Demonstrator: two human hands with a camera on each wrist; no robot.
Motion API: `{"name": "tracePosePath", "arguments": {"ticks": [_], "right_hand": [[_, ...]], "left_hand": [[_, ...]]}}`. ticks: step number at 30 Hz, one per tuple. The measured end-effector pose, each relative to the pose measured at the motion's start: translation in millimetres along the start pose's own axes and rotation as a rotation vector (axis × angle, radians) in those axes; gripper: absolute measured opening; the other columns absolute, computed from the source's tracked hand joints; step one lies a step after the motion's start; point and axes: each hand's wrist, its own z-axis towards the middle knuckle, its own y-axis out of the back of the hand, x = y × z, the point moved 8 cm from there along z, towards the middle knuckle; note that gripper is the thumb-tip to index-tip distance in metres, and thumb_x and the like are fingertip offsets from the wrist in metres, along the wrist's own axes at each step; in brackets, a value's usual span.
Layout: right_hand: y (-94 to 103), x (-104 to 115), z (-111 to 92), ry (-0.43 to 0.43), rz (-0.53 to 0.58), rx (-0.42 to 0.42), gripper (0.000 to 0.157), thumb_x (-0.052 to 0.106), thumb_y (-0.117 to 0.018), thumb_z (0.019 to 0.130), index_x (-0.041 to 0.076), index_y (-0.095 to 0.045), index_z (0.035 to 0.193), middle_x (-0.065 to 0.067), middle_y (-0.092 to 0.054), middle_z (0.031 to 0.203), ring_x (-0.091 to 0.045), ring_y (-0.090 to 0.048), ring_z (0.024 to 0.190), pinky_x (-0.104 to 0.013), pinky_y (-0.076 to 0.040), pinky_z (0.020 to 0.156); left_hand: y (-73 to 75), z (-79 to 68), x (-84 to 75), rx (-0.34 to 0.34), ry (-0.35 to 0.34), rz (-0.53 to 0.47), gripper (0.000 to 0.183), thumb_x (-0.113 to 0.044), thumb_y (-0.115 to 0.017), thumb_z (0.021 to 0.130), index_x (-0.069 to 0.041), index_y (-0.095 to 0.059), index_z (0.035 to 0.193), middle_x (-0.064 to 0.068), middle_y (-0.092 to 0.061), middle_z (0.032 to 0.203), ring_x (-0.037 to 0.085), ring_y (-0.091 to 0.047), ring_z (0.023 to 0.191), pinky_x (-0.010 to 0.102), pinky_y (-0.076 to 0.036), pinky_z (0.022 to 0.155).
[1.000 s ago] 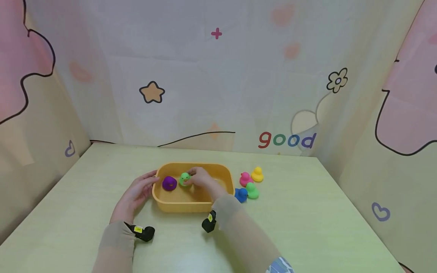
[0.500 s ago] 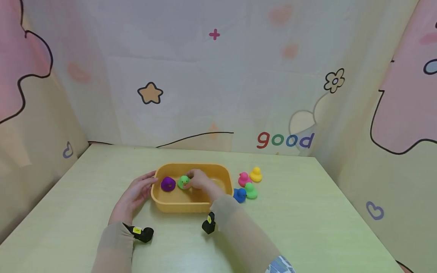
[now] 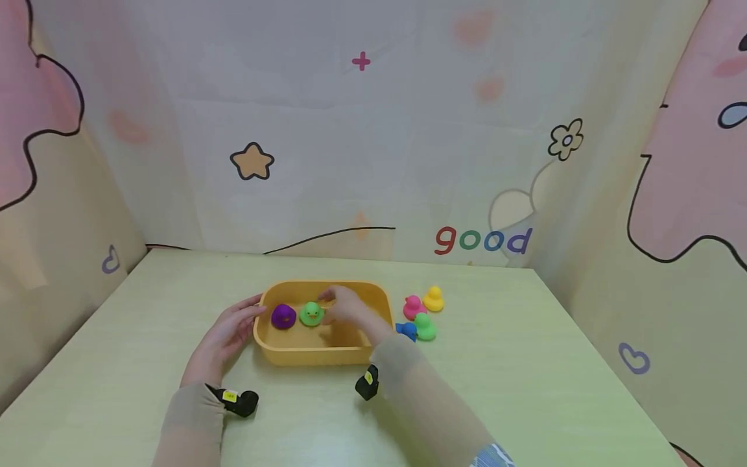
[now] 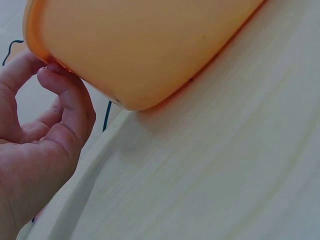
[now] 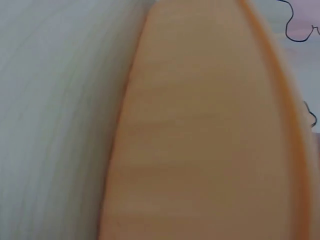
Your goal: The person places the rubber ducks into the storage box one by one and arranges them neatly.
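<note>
A yellow-orange plastic basin stands on the table, its wall filling much of both wrist views. My left hand pinches the basin's left rim; in the left wrist view its fingers are bent against the outer wall. Inside the basin sit a purple rubber duck and, to its right, a green rubber duck facing me. Just right of the green duck is my right hand, reaching over the front rim with thumb and fingers parted and nothing between them. The right wrist view does not show this hand.
Right of the basin, a pink duck, a yellow duck, a second green duck and a blue duck cluster on the pale table. The basin's corner partly hides the blue one. A printed cloth hangs behind.
My right hand has let go of the green duck and drawn slightly right, leaving it upright in the basin. The left hand stays on the rim. The head view shifts a little.
</note>
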Motion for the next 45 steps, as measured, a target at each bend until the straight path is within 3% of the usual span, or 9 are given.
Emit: {"name": "tracePosePath", "arguments": {"ticks": [5, 12, 18, 22, 32, 39, 45], "right_hand": [[18.3, 8.4, -13.6, 0.030, 0.016, -0.001, 0.046, -0.002, -0.072, 0.081, 0.002, -0.061, 0.125, -0.017, -0.056, 0.134, -0.035, -0.054, 0.121, -0.043, -0.050, 0.100], [44.8, 14.9, -28.4, 0.109, 0.047, 0.009, 0.045, 0.006, -0.072, 0.084, 0.001, -0.059, 0.128, -0.019, -0.057, 0.135, -0.039, -0.051, 0.125, -0.044, -0.048, 0.103], [73.5, 2.9, -36.7, 0.108, 0.040, -0.052, 0.043, 0.010, -0.071, 0.087, 0.002, -0.059, 0.127, -0.017, -0.057, 0.135, -0.035, -0.053, 0.124, -0.044, -0.048, 0.104], [99.9, -13.1, -41.8, 0.089, 0.032, -0.117, 0.043, 0.014, -0.070, 0.089, 0.002, -0.058, 0.128, -0.017, -0.058, 0.134, -0.034, -0.053, 0.123, -0.045, -0.050, 0.102], [162.2, -70.7, -46.1, 0.000, 0.044, -0.242, 0.044, 0.018, -0.067, 0.092, 0.002, -0.054, 0.131, -0.020, -0.055, 0.134, -0.036, -0.050, 0.124, -0.046, -0.047, 0.106], [178.6, -97.8, -49.1, -0.031, 0.055, -0.257, 0.048, 0.020, -0.066, 0.093, -0.002, -0.051, 0.133, -0.024, -0.052, 0.137, -0.038, -0.049, 0.123, -0.045, -0.046, 0.106], [180.1, -129.8, -46.3, -0.120, 0.084, -0.278, 0.048, 0.016, -0.062, 0.095, -0.004, -0.048, 0.136, -0.025, -0.047, 0.142, -0.039, -0.046, 0.128, -0.048, -0.040, 0.112]], "left_hand": [[3.8, -1.6, -1.2, -0.002, -0.012, -0.003, 0.064, -0.002, -0.055, 0.096, 0.004, -0.022, 0.151, -0.010, -0.067, 0.096, -0.002, -0.063, 0.085, 0.011, -0.053, 0.075], [10.2, -3.3, -0.6, -0.022, -0.002, -0.012, 0.046, -0.003, -0.057, 0.096, -0.005, -0.040, 0.139, -0.009, -0.067, 0.097, 0.000, -0.063, 0.085, 0.012, -0.054, 0.075], [10.9, -3.2, -2.4, -0.005, -0.013, -0.001, 0.063, -0.004, -0.055, 0.097, 0.002, -0.024, 0.151, -0.010, -0.067, 0.098, -0.001, -0.063, 0.085, 0.012, -0.054, 0.076], [8.9, -1.9, -3.6, 0.010, -0.025, 0.007, 0.067, -0.003, -0.053, 0.097, 0.005, -0.015, 0.153, -0.010, -0.067, 0.097, -0.001, -0.063, 0.083, 0.012, -0.054, 0.076], [7.6, 0.0, -3.0, 0.004, -0.011, 0.019, 0.068, -0.004, -0.055, 0.097, 0.004, -0.017, 0.153, -0.010, -0.066, 0.097, -0.001, -0.061, 0.083, 0.012, -0.054, 0.075], [5.9, 0.8, -2.2, 0.009, -0.016, 0.042, 0.068, -0.005, -0.054, 0.098, 0.004, -0.016, 0.153, -0.011, -0.065, 0.098, -0.001, -0.061, 0.086, 0.013, -0.054, 0.076], [2.4, 1.9, 0.1, 0.023, -0.020, 0.034, 0.066, -0.004, -0.053, 0.098, 0.005, -0.016, 0.153, -0.011, -0.066, 0.097, -0.002, -0.062, 0.085, 0.012, -0.054, 0.074]]}}
